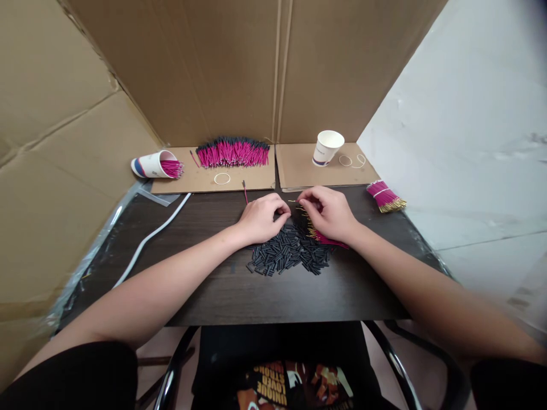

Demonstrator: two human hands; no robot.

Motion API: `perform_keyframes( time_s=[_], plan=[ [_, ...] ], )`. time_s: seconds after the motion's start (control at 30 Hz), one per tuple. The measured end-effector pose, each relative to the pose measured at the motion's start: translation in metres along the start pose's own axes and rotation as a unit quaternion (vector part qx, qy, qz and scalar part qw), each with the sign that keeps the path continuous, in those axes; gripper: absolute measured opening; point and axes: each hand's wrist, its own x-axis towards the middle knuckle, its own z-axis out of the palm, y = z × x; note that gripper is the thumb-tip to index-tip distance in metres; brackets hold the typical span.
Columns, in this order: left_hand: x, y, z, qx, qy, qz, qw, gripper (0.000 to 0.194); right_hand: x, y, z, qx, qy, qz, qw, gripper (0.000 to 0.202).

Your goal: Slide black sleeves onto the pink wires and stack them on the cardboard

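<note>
My left hand is closed in a pinch at the upper left edge of a pile of short black tubes; whatever its fingertips hold is hidden. A magenta wire with a black end pokes out behind that hand, and I cannot tell whether it is held or lies on the table. Just to the right, my right hand pinches a thin wire whose gold tip points toward the left hand. Under the right hand lie several magenta wires with gold tips, partly covered by it.
Magenta wires with black ends lie in a row on cardboard. A tipped paper cup holds more wires. Right of centre stand an upright paper cup and, farther right, a banded wire bundle. Rubber bands and a white cable lie about.
</note>
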Motion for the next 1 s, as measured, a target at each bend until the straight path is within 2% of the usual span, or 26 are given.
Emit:
perform_keyframes(
  time_s=[0.1, 0.2, 0.3, 0.4, 1.0],
  plan=[
    [0.001, -0.003, 0.001, -0.031, 0.023, -0.007, 0.999, 0.018, -0.001, -0.001, 0.001, 0.006, -0.001, 0.016, 1.000, 0.012],
    [0.004, -0.009, 0.003, -0.121, 0.051, -0.035, 0.991, 0.021, -0.002, -0.002, 0.001, -0.003, -0.012, 0.033, 0.999, 0.014],
    [0.007, -0.015, 0.006, -0.235, 0.057, -0.070, 0.968, 0.020, -0.002, -0.001, 0.001, -0.008, -0.017, 0.040, 0.999, 0.016],
    [0.010, -0.018, 0.007, -0.303, 0.059, -0.088, 0.947, 0.020, -0.003, 0.000, 0.003, -0.006, -0.017, 0.034, 0.999, 0.018],
    [0.009, -0.015, 0.004, -0.314, 0.055, -0.093, 0.943, 0.020, -0.003, 0.001, 0.002, -0.007, -0.006, 0.018, 1.000, 0.017]
  ],
)
